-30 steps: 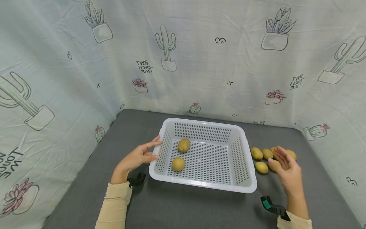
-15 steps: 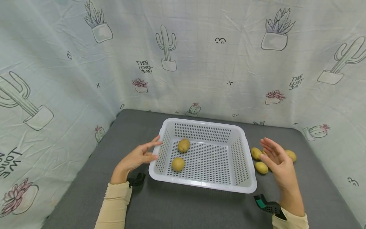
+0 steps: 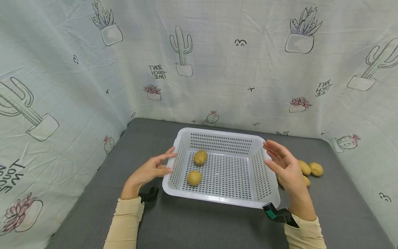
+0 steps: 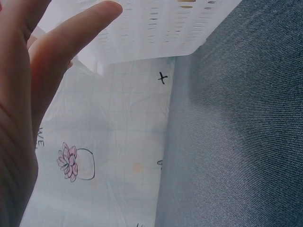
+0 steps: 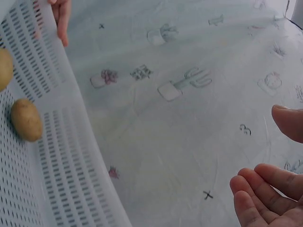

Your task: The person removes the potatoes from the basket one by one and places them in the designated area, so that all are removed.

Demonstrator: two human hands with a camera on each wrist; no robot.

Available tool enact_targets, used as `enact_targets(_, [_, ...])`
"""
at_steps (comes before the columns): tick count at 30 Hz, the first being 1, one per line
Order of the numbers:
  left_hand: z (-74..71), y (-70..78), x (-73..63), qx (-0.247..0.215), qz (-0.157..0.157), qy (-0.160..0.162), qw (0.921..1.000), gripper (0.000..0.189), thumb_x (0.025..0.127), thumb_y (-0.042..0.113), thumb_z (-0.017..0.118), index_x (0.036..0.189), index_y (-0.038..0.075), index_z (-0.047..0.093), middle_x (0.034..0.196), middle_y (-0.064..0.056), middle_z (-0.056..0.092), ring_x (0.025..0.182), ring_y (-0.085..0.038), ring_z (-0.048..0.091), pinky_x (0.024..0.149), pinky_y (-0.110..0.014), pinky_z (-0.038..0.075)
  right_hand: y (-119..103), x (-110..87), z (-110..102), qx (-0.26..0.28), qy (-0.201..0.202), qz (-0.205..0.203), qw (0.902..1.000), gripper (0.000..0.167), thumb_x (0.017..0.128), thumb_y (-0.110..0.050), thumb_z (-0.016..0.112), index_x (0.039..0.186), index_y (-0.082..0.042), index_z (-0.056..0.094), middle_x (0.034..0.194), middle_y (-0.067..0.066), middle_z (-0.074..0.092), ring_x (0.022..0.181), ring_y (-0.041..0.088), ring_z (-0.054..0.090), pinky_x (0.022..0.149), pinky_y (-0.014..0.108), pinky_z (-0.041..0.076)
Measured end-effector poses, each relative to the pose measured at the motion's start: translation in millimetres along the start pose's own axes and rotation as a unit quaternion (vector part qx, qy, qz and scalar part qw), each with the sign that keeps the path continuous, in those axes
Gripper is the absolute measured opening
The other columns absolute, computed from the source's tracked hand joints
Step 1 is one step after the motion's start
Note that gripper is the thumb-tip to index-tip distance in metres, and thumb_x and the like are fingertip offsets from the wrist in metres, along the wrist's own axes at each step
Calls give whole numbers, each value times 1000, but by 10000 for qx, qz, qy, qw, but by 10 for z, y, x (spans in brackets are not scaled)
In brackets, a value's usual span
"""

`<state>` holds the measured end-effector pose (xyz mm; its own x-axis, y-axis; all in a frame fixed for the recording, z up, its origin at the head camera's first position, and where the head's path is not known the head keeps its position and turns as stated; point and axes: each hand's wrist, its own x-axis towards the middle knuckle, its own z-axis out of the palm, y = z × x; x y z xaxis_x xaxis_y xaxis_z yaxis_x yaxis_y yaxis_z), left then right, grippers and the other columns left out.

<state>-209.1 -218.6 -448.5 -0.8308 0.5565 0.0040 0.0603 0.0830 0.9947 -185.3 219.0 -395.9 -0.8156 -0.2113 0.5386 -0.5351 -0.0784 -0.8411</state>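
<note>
Beside basket (image 3: 219,200) | left hand (image 3: 150,172): spread fingers touching rim (image 3: 166,181) | right hand (image 3: 284,167): relaxed fingers, empty

Potatoes (image 3: 316,169) partly hidden behind the right hand (image 3: 288,169)
In the head view it covers part of them, so the count cannot be told, and some of the basket (image 3: 217,199); both sleeves (image 3: 124,221) leave the bottom edge. The right wrist view cuts one potato (image 5: 5,69) at its left edge; the left wrist view crops the basket and left hand (image 3: 150,171)

Glossy plastic basket (image 3: 219,200), smooth potatoes (image 3: 200,157), matt woven tabletop (image 3: 205,226)
</note>
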Motion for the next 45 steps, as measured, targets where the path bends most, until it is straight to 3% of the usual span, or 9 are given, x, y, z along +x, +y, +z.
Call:
enact_targets(4, [1, 7, -2, -15, 1, -4, 10000, 67, 91, 7, 61, 148, 0, 27, 161, 0, -3, 116, -45, 54, 86, -32, 52, -4, 140, 74, 69, -309, -226, 9992, 51, 88, 17, 50, 137, 13, 36, 135, 6, 52, 128, 13, 47, 105, 19, 35])
enact_targets(12, [2, 9, -3, -19, 15, -27, 10000, 66, 92, 7, 61, 148, 0, 27, 161, 0, -3, 117, -45, 53, 86, -32, 52, -1, 371, 298, -20, -460, -133, 9988, 50, 89, 14, 52, 136, 13, 38, 134, 7, 53, 125, 13, 49, 104, 19, 36])
enact_targets(16, [3, 7, -2, -44, 7, -12, 10000, 66, 92, 7, 61, 148, 1, 27, 161, 1, -4, 118, -46, 52, 86, -33, 52, -1, 496, 415, -121, -671, 67, 9977, 51, 89, 11, 54, 137, 12, 38, 134, 8, 52, 125, 12, 48, 103, 19, 37])
enact_targets(25, [13, 8, 5, -36, 25, -45, 10000, 68, 91, 8, 62, 148, -1, 26, 161, 0, -4, 119, -47, 51, 86, -35, 52, 8, 724, 635, -489, -1087, 734, 9902, 54, 91, -5, 62, 140, 1, 40, 140, 23, 43, 126, 11, 46, 104, 19, 35])
enact_targets(33, [10, 6, -1, -22, 46, -47, 10000, 68, 91, 8, 62, 148, -1, 26, 161, -1, -4, 119, -47, 51, 86, -35, 52, 99, 896, 794, -578, -1417, 951, 9836, 56, 91, -9, 62, 141, 0, 39, 141, 19, 44, 132, 27, 42, 109, 30, 33])
enact_targets(45, [18, 19, 0, -34, 3, -8, 10000, 69, 91, 9, 63, 148, -1, 26, 161, 0, -3, 120, -47, 50, 87, -38, 52, 375, 1111, 978, -656, -1605, 1134, 9783, 56, 90, -11, 64, 141, -7, 41, 141, 14, 45, 133, 27, 41, 111, 35, 30])
